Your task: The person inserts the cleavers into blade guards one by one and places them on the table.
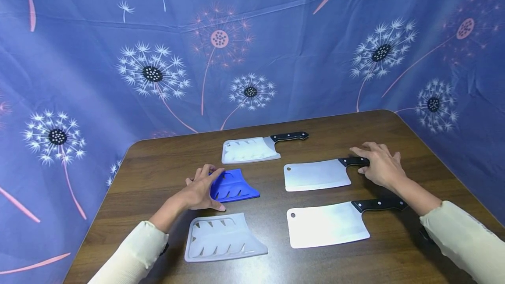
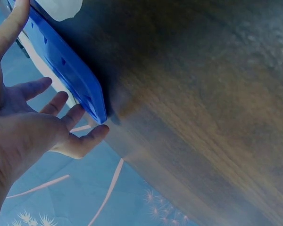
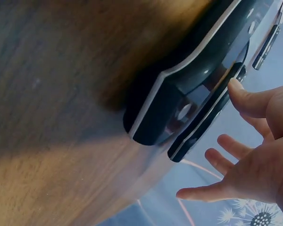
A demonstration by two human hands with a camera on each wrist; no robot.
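Note:
My left hand (image 1: 197, 191) is at the left end of a blue blade cover (image 1: 233, 189), thumb near its front edge and fingers at its back. The left wrist view shows these fingers (image 2: 56, 104) spread beside the cover, not closed round it. My right hand (image 1: 381, 166) is over the black handle (image 1: 353, 161) of the middle cleaver (image 1: 315, 176), whose bare blade points left. In the right wrist view the thumb (image 3: 247, 100) touches or nearly touches that handle, while the other fingers are spread apart.
A larger bare cleaver (image 1: 325, 226) lies nearest on the right, its handle under my right forearm. A translucent white blade cover (image 1: 222, 238) lies front left. At the back, another cleaver (image 1: 289, 136) has its blade in a white cover (image 1: 248, 150). Patterned blue cloth (image 1: 292, 65) hangs behind the wooden table (image 1: 158, 157).

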